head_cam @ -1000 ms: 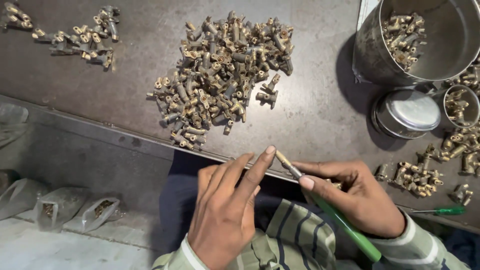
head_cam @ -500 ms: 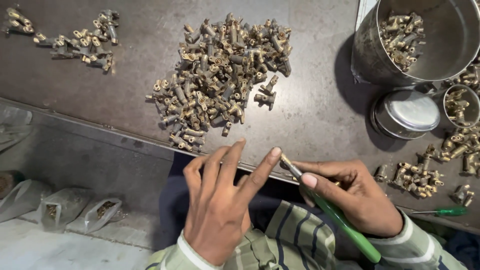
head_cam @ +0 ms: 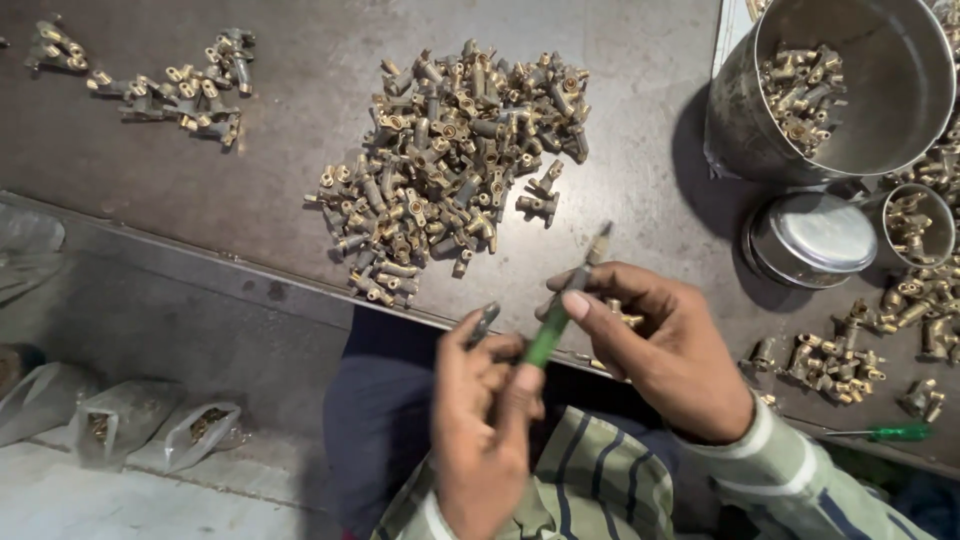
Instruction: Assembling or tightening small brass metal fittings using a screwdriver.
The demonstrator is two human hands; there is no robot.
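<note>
many brass fittings (head_cam: 450, 160) heaped beyond both hands' green screwdriver (head_cam: 560, 315).

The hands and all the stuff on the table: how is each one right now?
Left hand: raised, pinching a small dark piece.
Right hand: gripping a green-handled screwdriver, tip up; small brass parts under the fingers.
Big pile of brass fittings: loose heap on the table.
Large steel pot: open, partly filled with fittings.
Small tin: lid on.
Small round cup: open, fittings inside.
Second green screwdriver: lying flat.
</note>
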